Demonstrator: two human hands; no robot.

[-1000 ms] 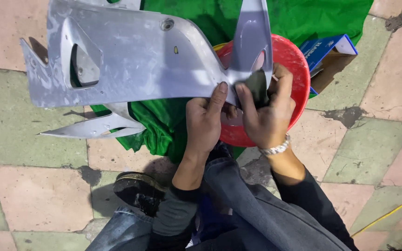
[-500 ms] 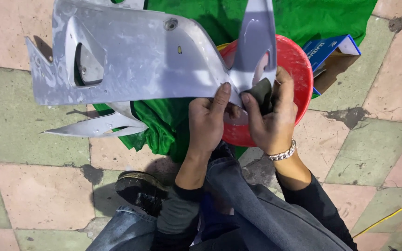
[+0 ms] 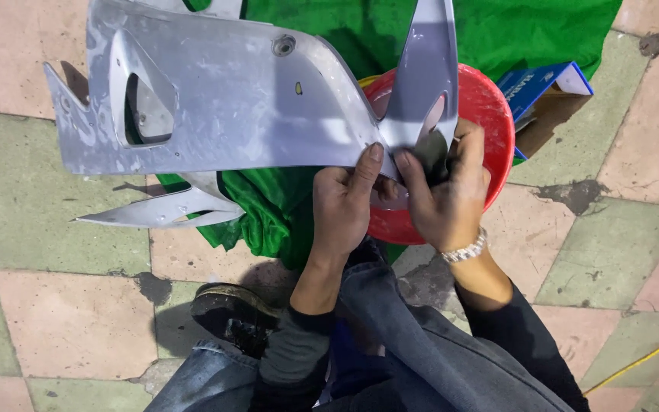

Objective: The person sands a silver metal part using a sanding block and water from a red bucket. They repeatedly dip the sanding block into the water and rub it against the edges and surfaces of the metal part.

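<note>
Nearest the camera sit the person's bent knees in blue-grey denim, and a dark worn shoe (image 3: 232, 317) planted on the tiled floor (image 3: 47, 328); above them the left hand (image 3: 342, 210) is closed on the lower edge of the grey fairing panel (image 3: 230, 107), thumb laid up along its face, steadying it; the right hand (image 3: 445, 200), a pale beaded bracelet (image 3: 463, 249) at its wrist, is curled around a small dark pad of what looks like abrasive paper (image 3: 430, 156), pressed against the panel's narrow upright fin; over the last second the right hand has slid a little higher up that fin while the left has barely shifted its hold, and the panel has tipped slightly, which reads as rubbing strokes working along the edge; the panel is moulded plastic, matt silver-grey, dull and streaked with paler scuffed patches, with a triangular cut-out, a round bolt hole and sharp pointed tips; it is held up over a red plastic basin (image 3: 490, 126), glossy and round; beneath lies a crumpled green cloth (image 3: 284, 214), soft and folded, with a second thin grey pointed piece (image 3: 162, 210) resting on it; farther off a blue cardboard box (image 3: 543, 84) stands open on the worn pink and green tiles
</note>
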